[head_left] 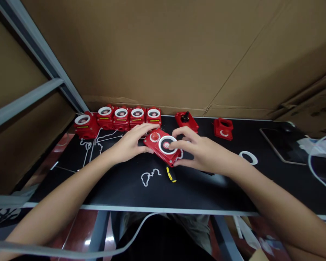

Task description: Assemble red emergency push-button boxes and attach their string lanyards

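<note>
Between my hands is a red box (165, 156) with a small red dome (155, 136) at one end and a white ring (167, 152) around a black disc at the other. It sits at a slant over the black table. My left hand (134, 143) grips its left end, with the thumb along the near edge. My right hand (198, 150) holds the right end, one finger on the disc's middle and the thumb at the near corner. White cord shows at that corner. Just in front lie a yellow-and-black screwdriver handle (171, 175) and a loose white cord (149, 177).
Several similar red boxes (121, 117) stand in a row at the back left, with white cords (97, 143) trailing. Behind my right hand are an open red housing (192, 125) and a red cover (223, 129). A loose white ring (248, 157) and a tablet (282, 145) lie farther right.
</note>
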`<action>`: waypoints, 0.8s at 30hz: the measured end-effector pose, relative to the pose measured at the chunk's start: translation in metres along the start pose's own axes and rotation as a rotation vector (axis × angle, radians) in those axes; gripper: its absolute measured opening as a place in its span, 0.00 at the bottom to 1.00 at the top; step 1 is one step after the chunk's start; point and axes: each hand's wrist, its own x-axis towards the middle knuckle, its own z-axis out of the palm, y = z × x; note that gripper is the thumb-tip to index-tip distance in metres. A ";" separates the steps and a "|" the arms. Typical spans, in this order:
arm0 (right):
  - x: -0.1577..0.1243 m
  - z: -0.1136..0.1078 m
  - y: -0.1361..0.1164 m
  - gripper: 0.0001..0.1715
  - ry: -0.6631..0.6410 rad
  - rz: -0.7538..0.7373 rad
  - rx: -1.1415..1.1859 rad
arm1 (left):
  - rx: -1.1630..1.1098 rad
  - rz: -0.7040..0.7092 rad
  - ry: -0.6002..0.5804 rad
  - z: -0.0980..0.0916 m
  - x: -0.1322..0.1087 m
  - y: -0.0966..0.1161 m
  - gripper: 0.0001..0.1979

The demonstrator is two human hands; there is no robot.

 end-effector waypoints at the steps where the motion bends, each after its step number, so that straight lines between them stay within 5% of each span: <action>1: 0.000 -0.003 0.002 0.19 0.025 0.012 0.037 | -0.077 -0.029 0.023 0.001 0.000 0.000 0.37; 5: 0.001 -0.021 0.010 0.05 0.152 0.035 0.148 | -0.265 -0.113 0.190 -0.010 0.003 0.003 0.39; 8: 0.000 -0.029 0.015 0.02 0.264 0.113 0.080 | -0.067 -0.150 0.350 -0.030 0.004 0.005 0.24; 9: -0.001 -0.028 0.017 0.02 0.290 0.146 0.056 | 0.068 -0.177 0.346 -0.037 0.003 0.005 0.18; 12: 0.001 -0.018 0.027 0.03 0.313 0.233 0.011 | 0.526 -0.278 0.031 -0.048 0.000 0.001 0.14; 16: 0.019 0.009 0.050 0.07 0.272 0.244 -0.042 | 0.649 -0.327 -0.245 -0.044 -0.003 -0.009 0.15; 20: 0.051 0.035 0.074 0.07 0.103 0.389 -0.119 | 0.658 -0.373 -0.194 -0.055 -0.005 -0.010 0.19; 24: 0.067 0.043 0.085 0.09 0.089 0.424 -0.126 | 0.743 -0.476 -0.035 -0.088 -0.009 -0.004 0.23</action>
